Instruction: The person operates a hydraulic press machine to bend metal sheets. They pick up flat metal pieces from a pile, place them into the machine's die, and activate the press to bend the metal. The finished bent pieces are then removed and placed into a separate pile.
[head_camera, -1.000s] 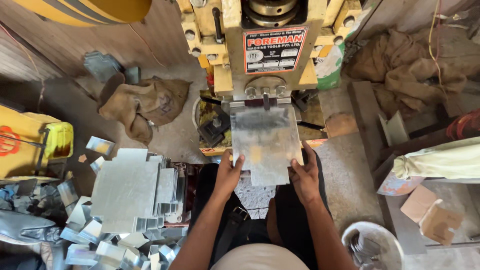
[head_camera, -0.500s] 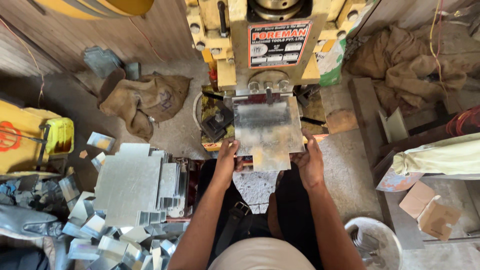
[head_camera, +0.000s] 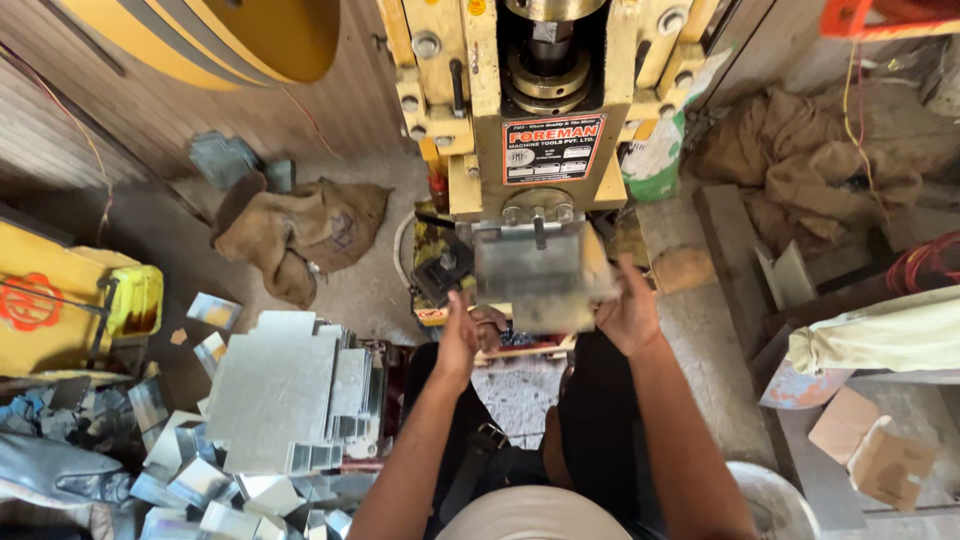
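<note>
While a seated person faces a yellow press machine (head_camera: 545, 110), the left hand (head_camera: 460, 335) and right hand (head_camera: 628, 315) each close their fingers on opposite edges of a blurred metal sheet (head_camera: 535, 275) just under the press head, with cut sheets (head_camera: 285, 395) stacked at left.

Soft daylight, even, strongest at right over pale concrete floor (head_camera: 720, 400). Left corner dimmer, deep shadow beneath yellow press machine (head_camera: 540, 120). Dull glare off stack of grey galvanised metal sheets (head_camera: 275, 395). Grey sheet-metal piece (head_camera: 535, 275) smeared by motion blur, both hands beside it slightly soft. Wide-angle bending at edges; background sharp.
</note>
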